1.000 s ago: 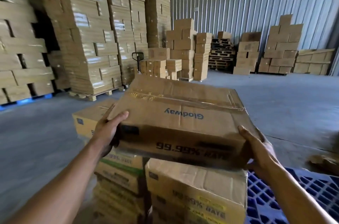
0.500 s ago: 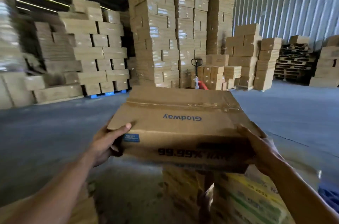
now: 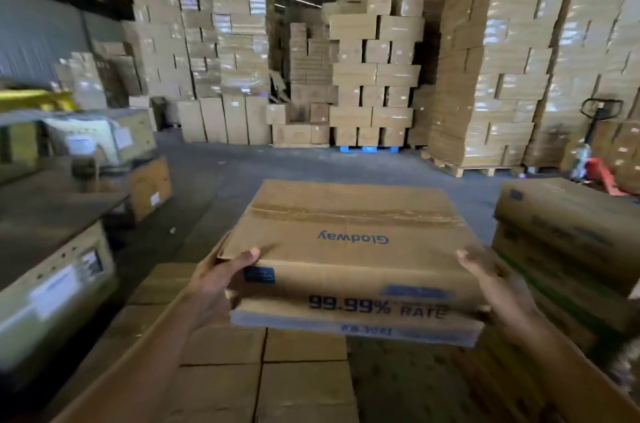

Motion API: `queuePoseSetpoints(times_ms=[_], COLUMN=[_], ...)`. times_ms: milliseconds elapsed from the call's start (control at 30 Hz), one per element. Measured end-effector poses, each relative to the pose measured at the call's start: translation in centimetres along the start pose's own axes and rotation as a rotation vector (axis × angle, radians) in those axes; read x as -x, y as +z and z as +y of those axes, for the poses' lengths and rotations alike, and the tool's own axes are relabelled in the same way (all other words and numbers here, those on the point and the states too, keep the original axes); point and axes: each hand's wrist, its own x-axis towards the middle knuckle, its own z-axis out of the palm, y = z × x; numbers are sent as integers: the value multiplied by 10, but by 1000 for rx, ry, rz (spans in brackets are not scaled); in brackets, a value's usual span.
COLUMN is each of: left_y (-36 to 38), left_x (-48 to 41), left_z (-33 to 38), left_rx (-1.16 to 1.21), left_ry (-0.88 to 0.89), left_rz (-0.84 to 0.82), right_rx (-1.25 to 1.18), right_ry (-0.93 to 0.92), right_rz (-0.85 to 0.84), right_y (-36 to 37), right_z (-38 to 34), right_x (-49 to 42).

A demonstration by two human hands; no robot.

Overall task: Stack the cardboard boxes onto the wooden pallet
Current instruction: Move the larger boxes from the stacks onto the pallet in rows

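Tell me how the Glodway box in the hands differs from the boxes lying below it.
The Glodway box is held up, the left hand and right hand gripping its sides; the boxes below lie flat, edge to edge. The Glodway box shows blue and black print; the boxes below show plain tops. Both are brown cardboard.
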Motion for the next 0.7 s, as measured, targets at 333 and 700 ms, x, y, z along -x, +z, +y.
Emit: queuePoseSetpoints(times_ms=[333,700], left_y=[-113,-254], left_x=[-27,-84], left_z=[-24,-107], left_rx=[-46,19], left_ry=[-49,-279], left_rz=[353,448], right_rx=[190,21], right_ry=[-15,300], right_rz=[-267,-360], right_y=[173,310], right_z=[58,159], right_x=[-46,1])
